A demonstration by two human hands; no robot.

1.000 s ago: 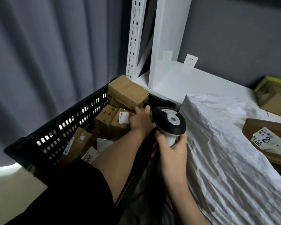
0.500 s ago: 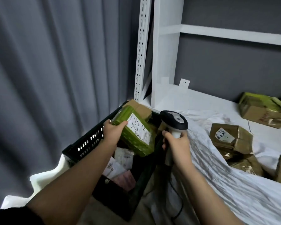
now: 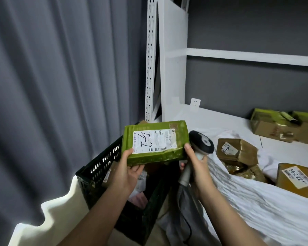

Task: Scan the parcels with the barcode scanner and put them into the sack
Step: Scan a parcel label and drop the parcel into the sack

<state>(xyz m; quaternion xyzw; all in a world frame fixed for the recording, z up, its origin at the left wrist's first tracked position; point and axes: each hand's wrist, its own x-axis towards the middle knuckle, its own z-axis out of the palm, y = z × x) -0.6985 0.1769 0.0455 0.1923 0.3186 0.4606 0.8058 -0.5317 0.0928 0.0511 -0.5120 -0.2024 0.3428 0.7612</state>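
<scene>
Head view showed my left hand (image 3: pixel 130 172) gripping the green parcel (image 3: pixel 155 142) at its lower left corner, thumb on top beside the white label (image 3: pixel 154 142) and fingers curled beneath. I held it above the black crate (image 3: pixel 100 164), label up, with "5-2" handwritten across it. My right hand (image 3: pixel 197 167) was wrapped round the handle of the barcode scanner (image 3: pixel 201 142), its dark head just right of the parcel, while my thumb touched the parcel's right edge. To the right lay the white sack (image 3: pixel 256 201), and 3 brown parcels sat in it: 1 marked "2" (image 3: pixel 236 150), 1 marked "56-2-22" (image 3: pixel 297 180), and a crumpled 1 (image 3: pixel 245 170) between them.
</scene>
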